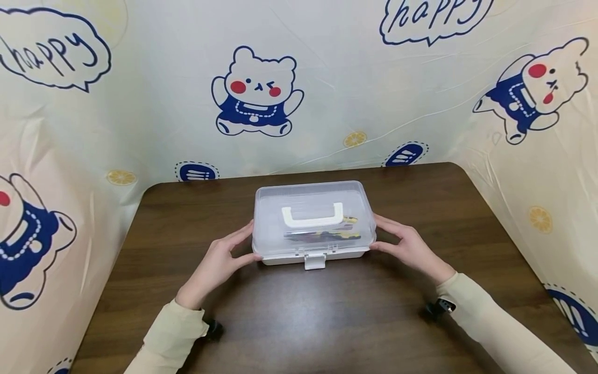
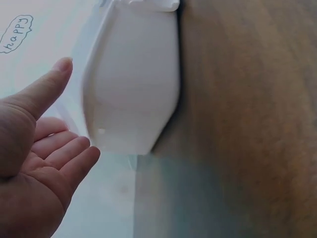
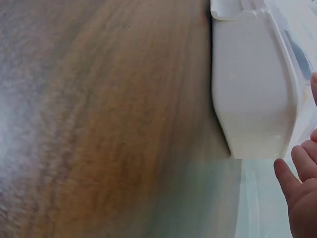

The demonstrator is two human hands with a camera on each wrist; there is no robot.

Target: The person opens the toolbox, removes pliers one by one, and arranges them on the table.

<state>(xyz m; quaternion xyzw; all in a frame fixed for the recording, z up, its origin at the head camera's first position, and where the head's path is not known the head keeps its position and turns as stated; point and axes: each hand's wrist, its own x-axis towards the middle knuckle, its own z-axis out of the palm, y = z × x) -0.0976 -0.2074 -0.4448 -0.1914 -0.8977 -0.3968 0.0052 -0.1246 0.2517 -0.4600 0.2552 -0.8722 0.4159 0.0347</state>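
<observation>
Head view: a person's left hand (image 1: 219,262) and right hand (image 1: 413,249), thumbs spread wide from fairly straight fingers, touch opposite ends of a lidded plastic box (image 1: 310,200). Dark and yellow items (image 1: 327,236) show through its clear lid, below a white handle (image 1: 314,223). It sits toward the far side of a brown table (image 1: 299,317), before a bear-print cloth (image 1: 177,104).

Your right hand (image 3: 303,198), cropped at right edge, fingers near white box (image 3: 252,84); box on brown wood-grain table (image 3: 119,114), pale cloth (image 3: 262,208) beyond.
</observation>
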